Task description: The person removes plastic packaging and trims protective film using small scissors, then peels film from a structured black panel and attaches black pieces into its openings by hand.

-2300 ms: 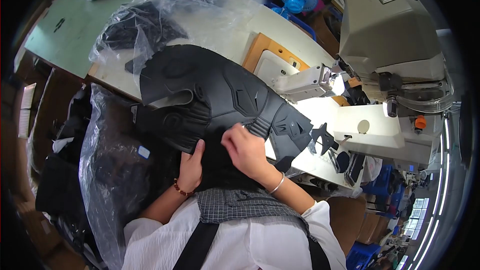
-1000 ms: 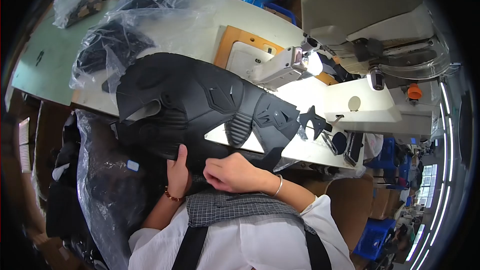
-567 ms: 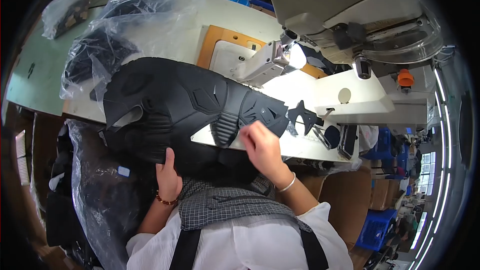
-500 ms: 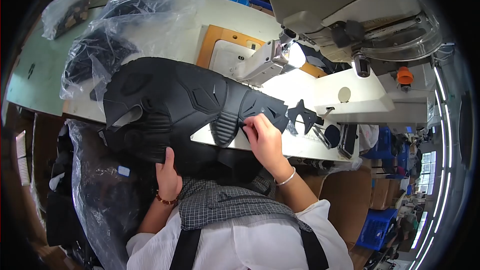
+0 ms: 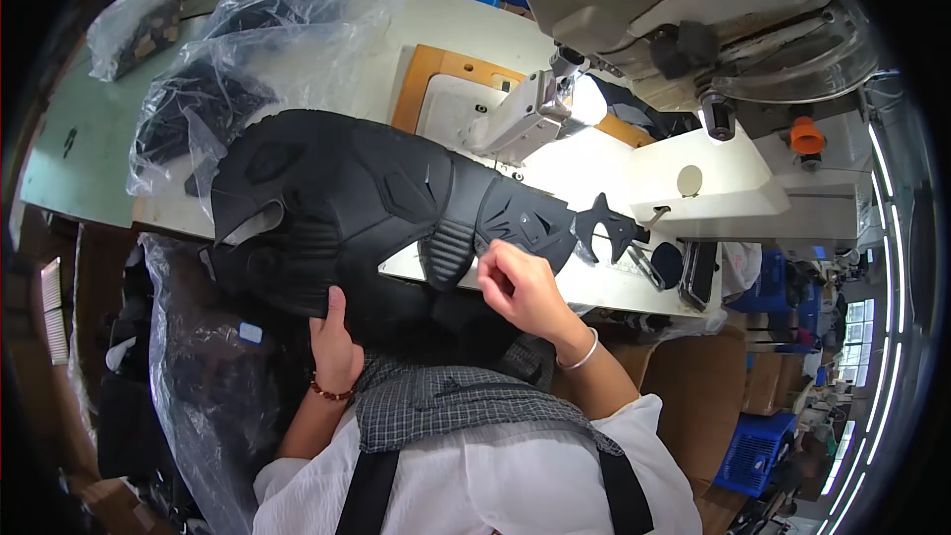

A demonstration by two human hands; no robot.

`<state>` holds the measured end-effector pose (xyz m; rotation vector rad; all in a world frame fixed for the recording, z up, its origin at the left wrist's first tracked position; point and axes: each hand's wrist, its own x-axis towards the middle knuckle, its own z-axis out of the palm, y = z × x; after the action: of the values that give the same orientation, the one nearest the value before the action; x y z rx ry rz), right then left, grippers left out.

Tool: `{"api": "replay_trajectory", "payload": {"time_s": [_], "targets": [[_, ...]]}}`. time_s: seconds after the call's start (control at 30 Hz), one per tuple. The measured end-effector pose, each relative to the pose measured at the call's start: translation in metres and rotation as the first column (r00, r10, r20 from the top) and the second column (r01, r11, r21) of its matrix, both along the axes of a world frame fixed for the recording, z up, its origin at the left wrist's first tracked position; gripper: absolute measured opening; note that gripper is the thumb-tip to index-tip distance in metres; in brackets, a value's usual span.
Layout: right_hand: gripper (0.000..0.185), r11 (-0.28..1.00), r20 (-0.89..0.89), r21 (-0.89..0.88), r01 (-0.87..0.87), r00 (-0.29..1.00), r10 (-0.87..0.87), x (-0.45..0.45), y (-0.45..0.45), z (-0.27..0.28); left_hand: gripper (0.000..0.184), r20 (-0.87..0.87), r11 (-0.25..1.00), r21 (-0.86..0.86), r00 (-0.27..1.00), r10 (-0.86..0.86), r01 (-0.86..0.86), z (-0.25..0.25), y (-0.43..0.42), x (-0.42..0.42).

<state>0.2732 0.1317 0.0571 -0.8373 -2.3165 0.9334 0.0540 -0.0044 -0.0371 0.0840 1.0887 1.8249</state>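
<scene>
A large black molded sheet (image 5: 371, 173) with raised panels and ribbed sections lies across the front of the sewing table, its near part hanging over the edge. My left hand (image 5: 337, 342) grips its lower left edge, thumb on top and fingers hidden beneath. At the right part of the sheet, beside a ribbed oval section (image 5: 448, 256), my right hand (image 5: 525, 287) is closed with curled fingers. Whatever those fingers hold, if anything, is hidden. A white light shines on the table behind the sheet, beside the sewing machine arm (image 5: 530, 119).
Clear plastic bags (image 5: 267, 50) with dark contents lie at the back left. A star-like black cutout (image 5: 606, 228) and a black phone-like object (image 5: 698, 272) rest on the right side. The machine head (image 5: 674, 0) overhangs the upper right. A blue crate (image 5: 755, 454) stands lower right.
My right hand has shifted slightly down and right, its fingers more curled and turned. My left hand keeps its grip. The sheet looks nearly unmoved, and the view has shifted a little.
</scene>
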Motion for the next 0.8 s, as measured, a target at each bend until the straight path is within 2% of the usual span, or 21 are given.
{"api": "replay_trajectory", "payload": {"time_s": [0.07, 0.17, 0.23, 0.27, 0.37, 0.43, 0.5, 0.53, 0.63, 0.67, 0.8], "targets": [[0.011, 0.972, -0.091, -0.202, -0.121, 0.99, 0.105, 0.006, -0.008, 0.005, 0.037, 0.003, 0.999, -0.038, 1.0, 0.023, -0.022, -0.003, -0.001, 0.002], [0.011, 0.964, -0.059, -0.204, -0.17, 0.985, 0.161, 0.019, -0.01, 0.008, 0.036, 0.057, 0.998, -0.053, 0.998, 0.028, -0.025, 0.001, -0.001, 0.002], [0.012, 0.98, -0.049, -0.16, -0.119, 0.992, 0.112, 0.026, -0.019, 0.012, 0.034, 0.088, 0.997, -0.066, 0.995, 0.037, -0.031, 0.002, 0.0, 0.004], [0.013, 0.987, -0.044, -0.134, -0.089, 0.995, 0.084, 0.03, -0.024, 0.014, 0.034, 0.091, 0.996, -0.078, 0.995, 0.048, -0.041, 0.002, 0.0, 0.003], [0.014, 0.993, 0.008, 0.119, 0.018, 1.0, -0.019, 0.053, -0.037, 0.007, 0.031, 0.104, 0.995, -0.089, 0.993, 0.056, -0.047, 0.002, 0.002, 0.004], [0.012, 0.943, -0.028, 0.224, 0.247, 0.969, -0.247, 0.067, -0.047, 0.003, 0.031, 0.089, 0.994, -0.094, 0.994, 0.056, -0.048, 0.003, 0.002, 0.004], [0.011, 0.821, -0.098, 0.348, 0.453, 0.888, -0.449, 0.086, -0.05, -0.01, 0.034, 0.085, 0.996, -0.088, 0.996, 0.025, -0.018, -0.001, 0.002, 0.003], [0.012, 0.784, -0.023, 0.32, 0.531, 0.832, -0.554, 0.095, -0.053, -0.012, 0.035, 0.084, 0.998, -0.07, 0.996, 0.01, -0.004, 0.0, 0.003, 0.003], [0.015, 0.695, -0.025, 0.439, 0.57, 0.781, -0.624, 0.111, -0.046, -0.02, 0.038, 0.056, 0.999, -0.033, 0.998, -0.023, 0.025, -0.004, 0.003, 0.0], [0.016, 0.722, 0.022, 0.409, 0.558, 0.785, -0.619, 0.118, -0.045, -0.03, 0.038, 0.049, 0.999, -0.035, 0.998, -0.027, 0.028, -0.005, 0.003, -0.002], [0.016, 0.688, 0.003, 0.449, 0.571, 0.768, -0.64, 0.119, -0.04, -0.035, 0.038, 0.029, 0.998, -0.054, 0.999, -0.028, 0.03, -0.014, 0.0, -0.006]]}}
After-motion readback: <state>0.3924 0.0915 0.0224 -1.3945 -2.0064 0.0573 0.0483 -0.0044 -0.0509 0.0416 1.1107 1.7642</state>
